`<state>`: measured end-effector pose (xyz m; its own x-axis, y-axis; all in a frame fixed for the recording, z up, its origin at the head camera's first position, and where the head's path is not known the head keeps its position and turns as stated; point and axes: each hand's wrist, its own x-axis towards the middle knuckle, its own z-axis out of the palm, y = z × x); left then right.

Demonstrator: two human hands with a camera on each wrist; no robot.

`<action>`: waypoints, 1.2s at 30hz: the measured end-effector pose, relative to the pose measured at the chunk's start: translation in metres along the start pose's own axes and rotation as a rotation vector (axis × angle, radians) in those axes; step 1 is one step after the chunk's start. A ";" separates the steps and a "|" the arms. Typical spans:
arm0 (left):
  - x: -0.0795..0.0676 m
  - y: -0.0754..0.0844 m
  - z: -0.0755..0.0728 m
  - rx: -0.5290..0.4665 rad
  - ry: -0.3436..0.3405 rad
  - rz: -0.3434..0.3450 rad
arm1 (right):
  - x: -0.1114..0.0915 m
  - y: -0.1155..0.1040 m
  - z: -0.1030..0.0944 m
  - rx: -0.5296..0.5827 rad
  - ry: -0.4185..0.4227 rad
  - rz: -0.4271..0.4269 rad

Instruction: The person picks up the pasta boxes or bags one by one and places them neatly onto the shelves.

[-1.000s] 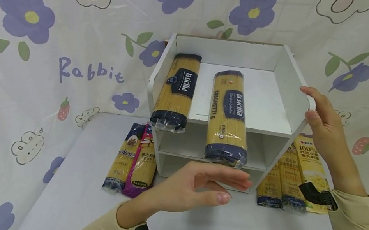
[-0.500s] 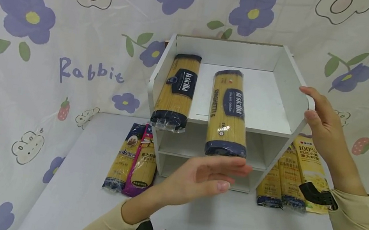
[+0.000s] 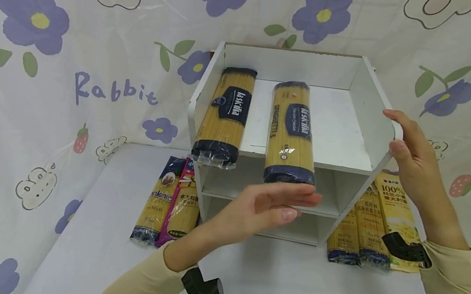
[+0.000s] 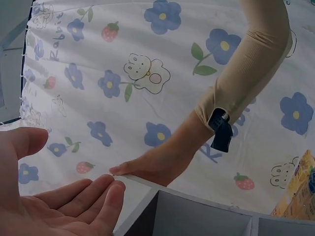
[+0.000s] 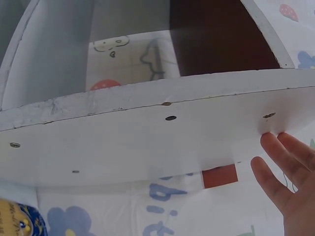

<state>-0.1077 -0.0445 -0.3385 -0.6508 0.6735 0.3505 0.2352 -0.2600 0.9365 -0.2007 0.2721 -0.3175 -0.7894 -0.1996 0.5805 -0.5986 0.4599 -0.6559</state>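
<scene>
A clear pack of spaghetti (image 3: 293, 135) with dark blue ends lies on the top level of a white shelf unit (image 3: 342, 127), its near end jutting past the front edge. Against that end rest the extended fingers of my left hand (image 3: 262, 211), thumb held apart; the left wrist view shows this hand (image 4: 74, 196) but not the pack. My right hand (image 3: 418, 162) grips the front upper edge of the unit's right side panel. In the right wrist view, fingertips (image 5: 267, 137) touch the panel's outer face. A second spaghetti pack (image 3: 224, 115) lies along the left wall.
Two pasta packs (image 3: 160, 201) lean by the unit's left side on the white table (image 3: 81, 246). Several more packs (image 3: 378, 227) stand at its right. Two lower compartments open beneath the top level. A flower-printed cloth (image 3: 140, 53) hangs behind.
My left hand has moved forward and up, and the spaghetti pack against it has slid deeper onto the top level. My right hand stays in place on the side panel.
</scene>
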 end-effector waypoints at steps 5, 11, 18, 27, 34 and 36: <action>0.008 -0.004 -0.004 0.021 0.058 0.002 | 0.000 0.000 0.001 0.006 0.002 0.001; 0.020 -0.011 -0.011 0.004 0.110 -0.011 | 0.001 0.003 0.001 0.023 -0.004 -0.017; 0.024 -0.014 -0.015 0.007 0.116 0.003 | 0.000 0.003 0.001 0.025 -0.003 -0.008; 0.003 -0.015 -0.015 0.044 0.033 0.039 | 0.001 0.004 0.002 0.028 -0.002 0.001; -0.041 -0.010 -0.028 0.230 -0.104 -0.019 | 0.001 0.005 0.002 0.034 0.004 -0.003; -0.055 -0.007 -0.037 0.267 -0.127 -0.041 | 0.001 0.005 0.001 0.037 0.007 0.001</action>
<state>-0.1005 -0.1055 -0.3648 -0.5721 0.7654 0.2948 0.4027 -0.0510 0.9139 -0.2043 0.2730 -0.3208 -0.7890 -0.1929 0.5833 -0.6027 0.4275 -0.6738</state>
